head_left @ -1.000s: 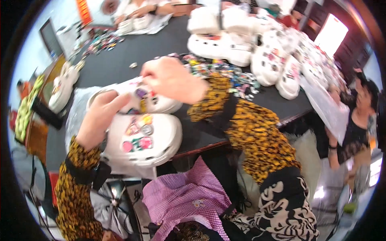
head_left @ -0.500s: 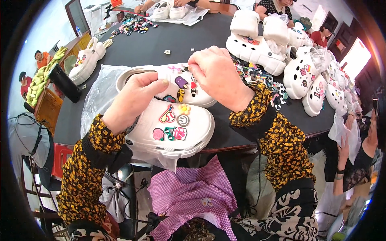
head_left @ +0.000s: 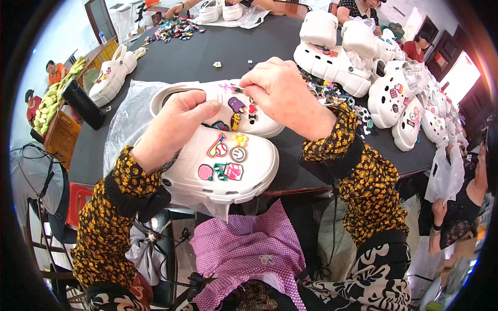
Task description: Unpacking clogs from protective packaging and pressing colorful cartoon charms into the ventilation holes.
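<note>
Two white clogs lie side by side in front of me. The near clog (head_left: pixel 254 179) carries a bat-and-ball charm (head_left: pixel 217 146), a yellow flower charm (head_left: pixel 240 139), a grey smiley charm (head_left: pixel 238 154) and a pink rose charm (head_left: pixel 205 172). On the far clog (head_left: pixel 271 128) are a purple ice-pop charm (head_left: pixel 236 105) and several others. My left hand (head_left: pixel 168 127) is closed at the far clog's opening, thumb along its edge. Above that clog's upper, my right hand (head_left: pixel 290 98) pinches with thumb and forefinger; whatever is between the fingertips is hidden.
Clear plastic (head_left: pixel 124 111) lies under the clogs on the dark table (head_left: pixel 259 39). Loose charms (head_left: pixel 363 116) and stacked white clogs (head_left: pixel 332 67) are on the right. A black cylinder (head_left: pixel 83 103) and another clog (head_left: pixel 114 76) stand left. Co-workers sit around.
My right hand has turned slightly, its fingertips staying over the far clog. The left hand keeps its hold. At the right, a co-worker's hand has lowered beside a white plastic bag.
</note>
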Demonstrator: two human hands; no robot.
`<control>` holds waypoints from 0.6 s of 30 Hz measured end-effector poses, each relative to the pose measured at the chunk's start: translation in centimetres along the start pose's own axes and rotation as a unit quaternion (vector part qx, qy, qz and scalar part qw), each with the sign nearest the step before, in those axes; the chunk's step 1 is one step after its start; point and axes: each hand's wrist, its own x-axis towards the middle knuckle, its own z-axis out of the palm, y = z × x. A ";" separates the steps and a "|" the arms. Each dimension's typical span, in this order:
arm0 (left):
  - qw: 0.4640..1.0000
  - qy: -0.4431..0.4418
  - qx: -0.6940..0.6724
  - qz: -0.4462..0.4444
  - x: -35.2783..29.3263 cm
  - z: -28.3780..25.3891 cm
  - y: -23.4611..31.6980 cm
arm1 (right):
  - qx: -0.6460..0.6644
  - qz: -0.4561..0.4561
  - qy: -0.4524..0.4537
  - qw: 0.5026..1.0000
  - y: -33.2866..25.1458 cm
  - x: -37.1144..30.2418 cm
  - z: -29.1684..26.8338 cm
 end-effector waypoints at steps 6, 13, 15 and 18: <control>1.000 0.000 0.022 0.001 -0.2 -0.1 0.2 | -0.030 -0.014 -0.045 0.998 -0.8 0.1 -0.4; 0.998 0.007 0.061 -0.006 -0.2 0.1 0.4 | -0.034 -0.063 -0.101 0.992 -0.4 -0.5 -1.0; 0.997 0.006 0.080 0.000 -0.2 0.1 0.4 | -0.044 -0.078 -0.121 0.989 -0.3 -0.2 -1.1; 0.996 0.003 0.084 -0.002 -0.2 0.3 0.5 | -0.069 -0.097 -0.174 0.978 -0.5 0.5 -1.4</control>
